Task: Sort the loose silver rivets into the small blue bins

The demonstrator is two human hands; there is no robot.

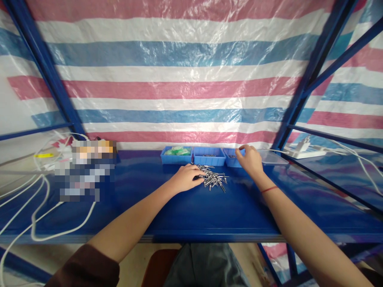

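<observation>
A loose pile of slim silvery metal pins [214, 179], which look like blind rivets, lies on the blue tabletop. My left hand [187, 178] rests at the pile's left edge, its thumb and fingers apart around a few pins; no firm grip shows. Over the right-hand blue bin [229, 160] is my right hand [250, 160], thumb and forefinger apart and nothing visible between them. It hides part of that bin, where some small metal pieces show. In the middle blue bin [208, 158] lie similar metal pieces. The left blue bin [176, 158] holds green-and-white packets.
A clear plastic lid or tray [273, 158] lies right of the bins. Farther right is a white power strip [306, 149] with plugs. White cables [44, 199] trail over the left side and front edge. Blue metal posts [302, 91] frame the table before a striped sheet [185, 91].
</observation>
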